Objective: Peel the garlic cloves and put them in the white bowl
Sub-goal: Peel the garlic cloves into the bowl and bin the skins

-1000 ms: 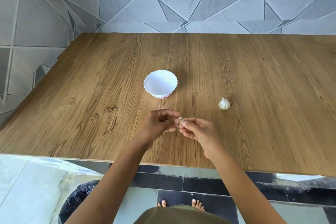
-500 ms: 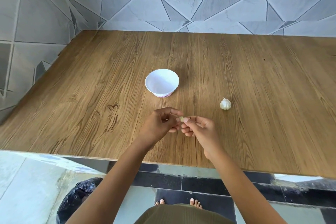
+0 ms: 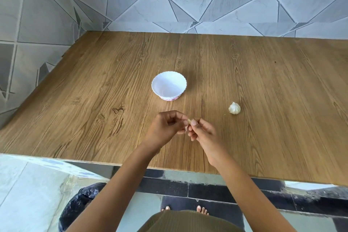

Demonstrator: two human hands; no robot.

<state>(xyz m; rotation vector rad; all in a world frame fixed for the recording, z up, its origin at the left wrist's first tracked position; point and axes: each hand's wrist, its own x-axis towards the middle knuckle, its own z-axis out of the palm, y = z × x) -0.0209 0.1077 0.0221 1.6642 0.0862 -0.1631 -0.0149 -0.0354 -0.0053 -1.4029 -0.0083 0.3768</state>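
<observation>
A small garlic clove is pinched between the fingertips of both hands, low over the wooden table near its front edge. My left hand and my right hand meet at the clove, fingers curled; a bit of pale skin shows below the fingertips. The white bowl with a scalloped rim stands just beyond the hands and looks empty. A whole garlic bulb lies on the table to the right of the hands.
Grey tiled walls close the table at the back and left. A black bin bag sits on the floor below the table's front edge, left of my bare feet.
Both hands have stayed together on the clove, with small finger shifts. The camera has tilted, so the scene sits slightly lower in view.
</observation>
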